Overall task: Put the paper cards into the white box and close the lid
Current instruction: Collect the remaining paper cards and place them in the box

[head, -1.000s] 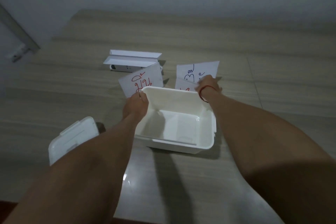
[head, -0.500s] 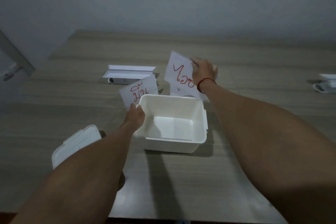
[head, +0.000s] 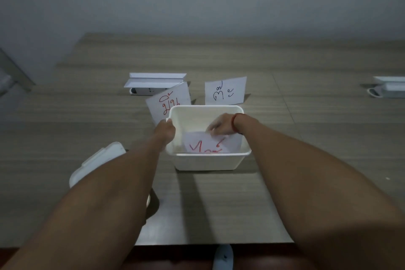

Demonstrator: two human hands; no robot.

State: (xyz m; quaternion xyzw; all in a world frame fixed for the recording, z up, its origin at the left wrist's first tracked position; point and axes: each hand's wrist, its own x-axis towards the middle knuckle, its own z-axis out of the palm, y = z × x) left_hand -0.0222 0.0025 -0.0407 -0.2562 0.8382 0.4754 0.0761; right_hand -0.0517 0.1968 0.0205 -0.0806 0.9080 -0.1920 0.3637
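The open white box (head: pixel 206 162) stands on the wooden table in front of me. My left hand (head: pixel 165 131) grips its left rim. My right hand (head: pixel 221 126), with a red band at the wrist, reaches inside the box and pinches a paper card with red writing (head: pixel 205 146) that lies against the box's near wall. Behind the box stand two more cards: one with red writing (head: pixel 168 101) at the left and one with black writing (head: pixel 225 91) at the right. The white lid (head: pixel 96 161) lies on the table at the left, partly hidden by my left forearm.
A white folded stand over a small white device (head: pixel 154 84) sits behind the left card. Another white object (head: pixel 388 89) lies at the table's far right edge. The table's near edge (head: pixel 214 244) runs below my arms; a wall rises behind the table.
My right hand has brought the red-lettered card from behind the box down into the box. The black-lettered card is now uncovered. My left hand has stayed on the rim.
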